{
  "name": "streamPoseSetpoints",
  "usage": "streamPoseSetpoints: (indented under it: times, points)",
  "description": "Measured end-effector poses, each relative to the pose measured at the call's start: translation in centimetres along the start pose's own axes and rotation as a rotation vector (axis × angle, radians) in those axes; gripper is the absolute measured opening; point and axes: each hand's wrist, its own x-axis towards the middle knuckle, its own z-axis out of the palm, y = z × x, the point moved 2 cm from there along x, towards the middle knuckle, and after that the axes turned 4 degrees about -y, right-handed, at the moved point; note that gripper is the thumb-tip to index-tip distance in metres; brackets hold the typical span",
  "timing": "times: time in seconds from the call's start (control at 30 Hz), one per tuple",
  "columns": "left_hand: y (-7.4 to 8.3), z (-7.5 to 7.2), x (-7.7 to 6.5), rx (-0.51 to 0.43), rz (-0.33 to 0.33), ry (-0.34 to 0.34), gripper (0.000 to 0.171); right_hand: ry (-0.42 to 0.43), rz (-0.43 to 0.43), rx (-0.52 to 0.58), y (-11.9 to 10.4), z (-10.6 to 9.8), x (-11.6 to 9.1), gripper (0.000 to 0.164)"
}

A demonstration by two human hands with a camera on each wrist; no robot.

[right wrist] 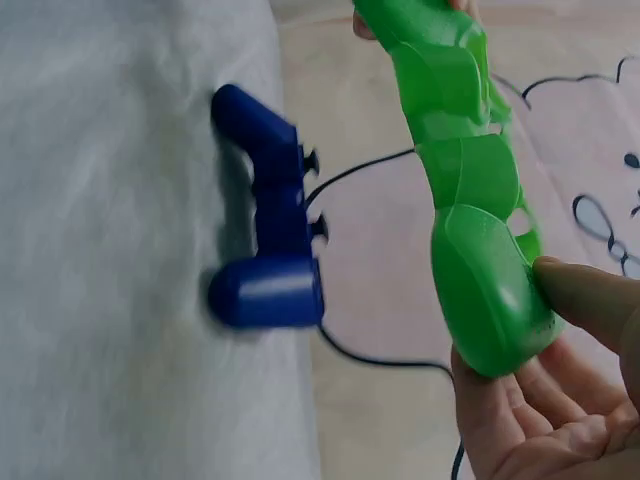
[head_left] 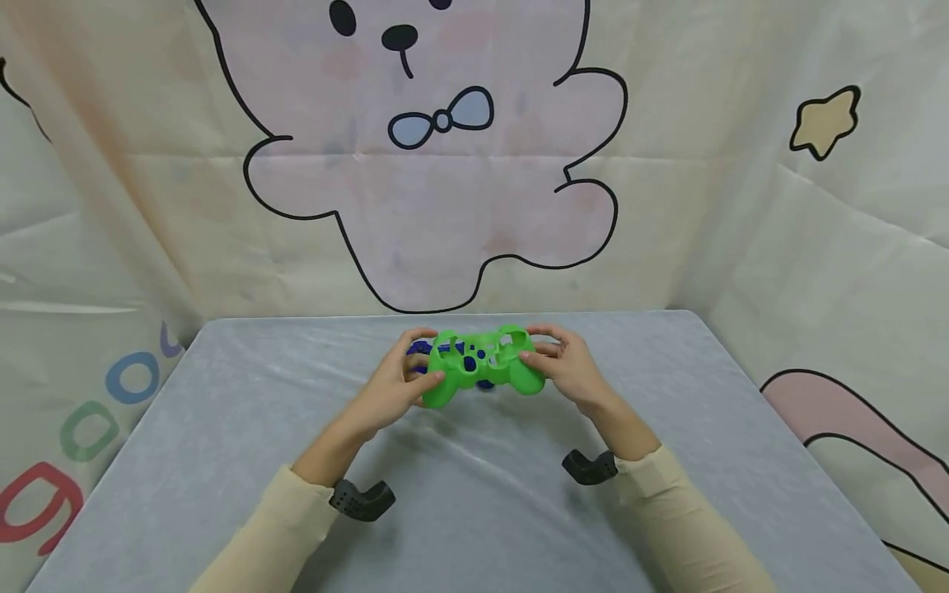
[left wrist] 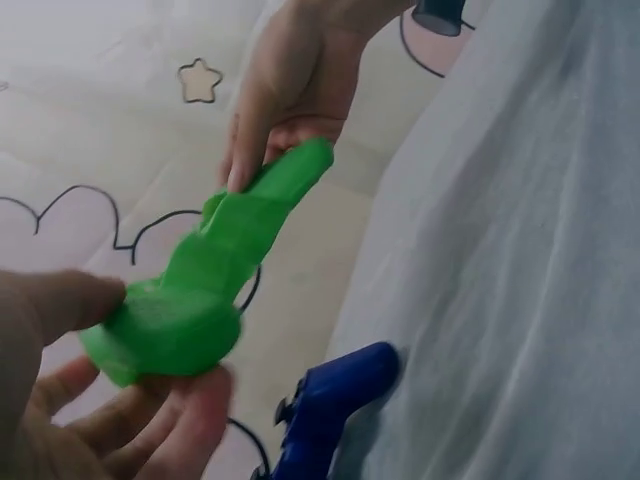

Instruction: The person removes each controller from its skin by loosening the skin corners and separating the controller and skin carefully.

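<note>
Both hands hold up a bright green controller cover (head_left: 527, 378), an empty soft-looking shell with openings for sticks and buttons. My left hand (head_left: 396, 380) grips its left handle, thumb on the near face and fingers behind. The right handle is pinched between thumb and fingers of my right hand (head_left: 574, 375). Beyond the cover, a dark blue game controller (right wrist: 276, 225) rests on the table, apart from both hands. In the head view the cover hides most of that controller, and bits of blue show through the openings.
A grey-blue cloth covers the table (head_left: 474, 502). Its far edge meets a cartoon-printed curtain (head_left: 667, 206), which also hangs at both sides. Black thin lines in the right wrist view belong to the curtain's print. Each wrist wears a black camera mount (head_left: 362, 501).
</note>
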Motion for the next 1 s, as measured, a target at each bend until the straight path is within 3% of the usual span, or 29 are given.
streamPoseSetpoints:
  times: [0.2, 0.57, 1.0]
  points:
    - [-0.5, 2.1, 2.1, -0.019, -0.045, 0.101, 0.052, -0.026, 0.046, -0.086, 0.9, -2.1, -0.3, 0.052]
    - [-1.6, 7.2, 5.0, -0.102, -0.044, 0.081, 0.050, -0.056, 0.115, -0.093, 4.0, -6.4, -1.4, 0.059]
    - [-2.8, 10.7, 8.2, -0.166, -0.090, 0.117, 0.046, 0.007, 0.120, -0.121, 6.1, -9.3, -1.1, 0.056]
